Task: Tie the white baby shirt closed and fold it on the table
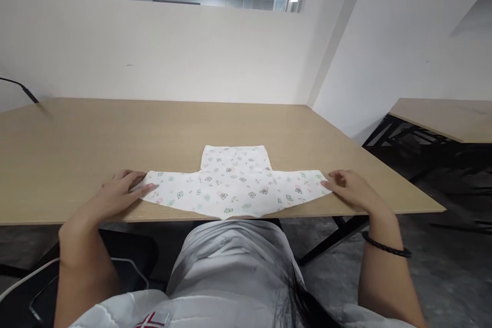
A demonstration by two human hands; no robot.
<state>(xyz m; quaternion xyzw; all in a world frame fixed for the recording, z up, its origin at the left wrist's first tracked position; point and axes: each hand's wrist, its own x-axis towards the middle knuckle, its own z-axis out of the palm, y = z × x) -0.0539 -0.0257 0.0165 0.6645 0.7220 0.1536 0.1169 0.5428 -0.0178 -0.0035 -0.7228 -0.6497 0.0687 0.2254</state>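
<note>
A white cloth baby garment [234, 184], printed with small green, pink and dark figures, lies spread near the front edge of the table. Two sleeve-like parts stretch out to the sides, and a squarish panel points away from me. The left tip is between the thumb and fingers of my left hand [123, 188], its thumb lying over the cloth. At the opposite tip, my right hand [348, 187] pinches the end with thumb and curled fingers. The garment's lower edge comes to a shallow point at the table edge, right in front of my body.
The light wooden table [126, 133] runs back to a white partition wall [184, 56]. A thin black cable [28, 93] reaches over its far left corner. A second table [442, 113] stands to the right. A dark seat [130, 251] is below on the left.
</note>
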